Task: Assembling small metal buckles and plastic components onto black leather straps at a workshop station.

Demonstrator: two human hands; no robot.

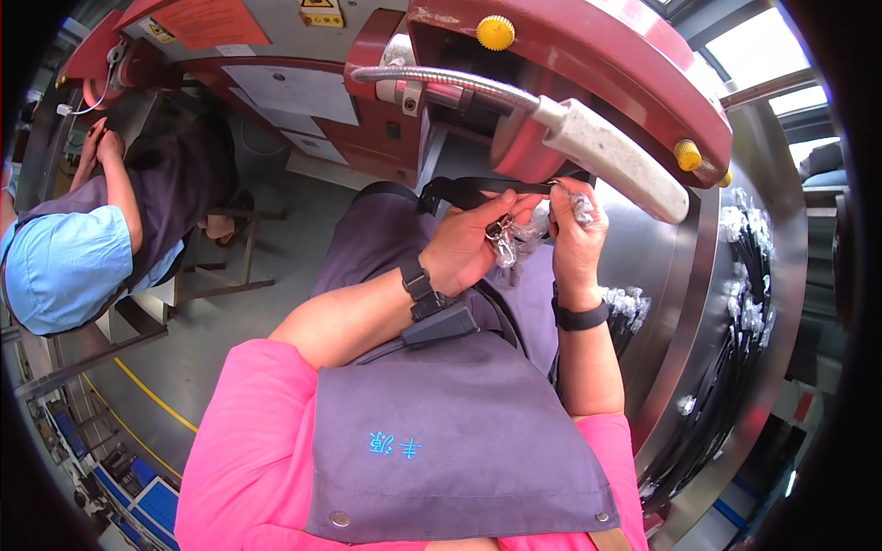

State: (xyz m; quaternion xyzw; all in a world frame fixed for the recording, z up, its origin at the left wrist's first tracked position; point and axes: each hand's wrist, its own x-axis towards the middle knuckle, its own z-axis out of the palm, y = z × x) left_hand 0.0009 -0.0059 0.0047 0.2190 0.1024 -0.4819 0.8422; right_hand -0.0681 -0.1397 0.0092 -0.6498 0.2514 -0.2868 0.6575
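Apron (pixel 459 441) | both hands, left (pixel 469 248), right (pixel 574 243), clamped on one clear-wrapped bundle (pixel 519 237)

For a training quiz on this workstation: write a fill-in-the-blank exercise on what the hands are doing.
1. The left hand and right hand together hold a small clear ____ bag.
2. Both sleeves are ____ in colour.
3. The knob on top of the red machine is ____.
4. Each wrist wears a ____ band.

Missing words: plastic; pink; yellow; black
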